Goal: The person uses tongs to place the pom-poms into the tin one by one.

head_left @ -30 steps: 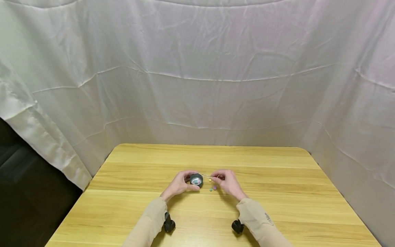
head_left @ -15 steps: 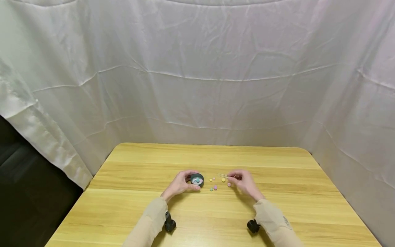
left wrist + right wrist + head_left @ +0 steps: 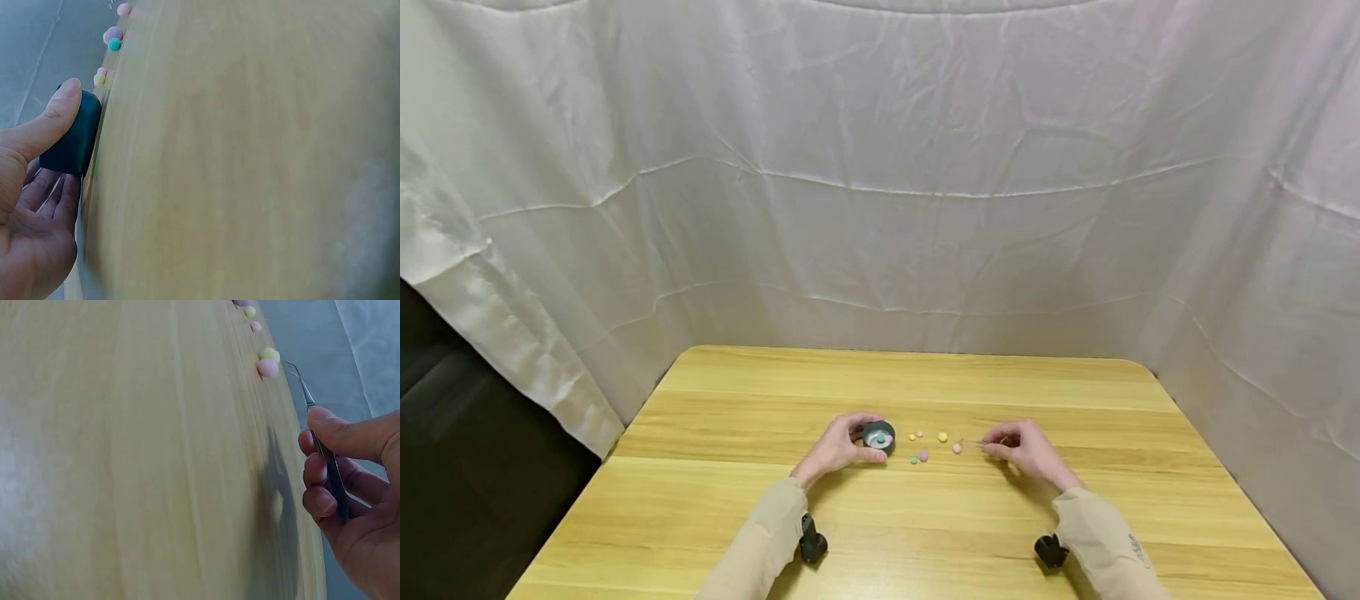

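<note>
My left hand (image 3: 841,442) grips a small dark round dish (image 3: 75,134) on the table, thumb on the near side and fingers behind. Inside the dish, teal and pink balls (image 3: 882,437) show in the head view. In my right hand (image 3: 356,469) a pair of bent-tip metal tweezers (image 3: 328,459) is pinched between thumb and fingers, its tips slightly apart with nothing between them. Those tips point left, close to a pink ball (image 3: 268,368). A larger yellow ball (image 3: 943,437) lies just beyond it. Nearer the dish are a purple ball (image 3: 923,456) and a teal ball (image 3: 913,460).
A small yellow ball (image 3: 912,437) and a small pink ball (image 3: 920,434) lie between the dish and the larger yellow ball. The wooden table (image 3: 737,517) has pale curtains (image 3: 880,250) behind it. Black wrist cameras sit under both sleeves (image 3: 1105,533).
My right hand has moved right with the tweezers, from beside the dish to beyond the pink ball, uncovering several balls. My left hand stays on the dish.
</note>
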`<action>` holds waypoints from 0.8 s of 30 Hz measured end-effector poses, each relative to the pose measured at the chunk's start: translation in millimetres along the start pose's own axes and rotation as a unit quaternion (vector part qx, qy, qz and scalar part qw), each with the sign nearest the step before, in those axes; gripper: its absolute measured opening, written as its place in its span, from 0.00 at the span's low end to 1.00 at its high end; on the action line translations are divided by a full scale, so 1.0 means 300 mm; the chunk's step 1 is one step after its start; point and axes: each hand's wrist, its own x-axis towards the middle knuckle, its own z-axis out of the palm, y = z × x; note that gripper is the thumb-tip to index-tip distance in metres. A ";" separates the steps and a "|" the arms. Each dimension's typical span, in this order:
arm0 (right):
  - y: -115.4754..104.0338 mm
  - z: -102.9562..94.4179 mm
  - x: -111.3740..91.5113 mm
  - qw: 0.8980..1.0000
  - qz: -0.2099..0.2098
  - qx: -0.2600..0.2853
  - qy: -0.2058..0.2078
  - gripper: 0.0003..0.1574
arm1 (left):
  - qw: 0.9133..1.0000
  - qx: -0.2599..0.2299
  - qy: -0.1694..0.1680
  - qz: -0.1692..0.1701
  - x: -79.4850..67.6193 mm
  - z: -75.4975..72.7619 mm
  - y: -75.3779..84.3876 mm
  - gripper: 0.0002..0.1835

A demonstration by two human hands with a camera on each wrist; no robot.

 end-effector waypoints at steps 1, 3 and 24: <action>0.001 -0.001 0.000 1.000 -0.002 -0.002 -0.003 0.07 | 1.000 0.001 0.000 0.000 0.000 0.000 0.001 0.33; 0.001 -0.002 0.000 1.000 -0.008 -0.007 -0.006 0.07 | 1.000 0.004 0.001 -0.001 -0.001 0.001 0.002 0.33; 0.000 0.014 0.002 1.000 -0.006 -0.021 -0.007 0.07 | 1.000 0.007 -0.003 0.004 0.002 -0.003 -0.006 0.34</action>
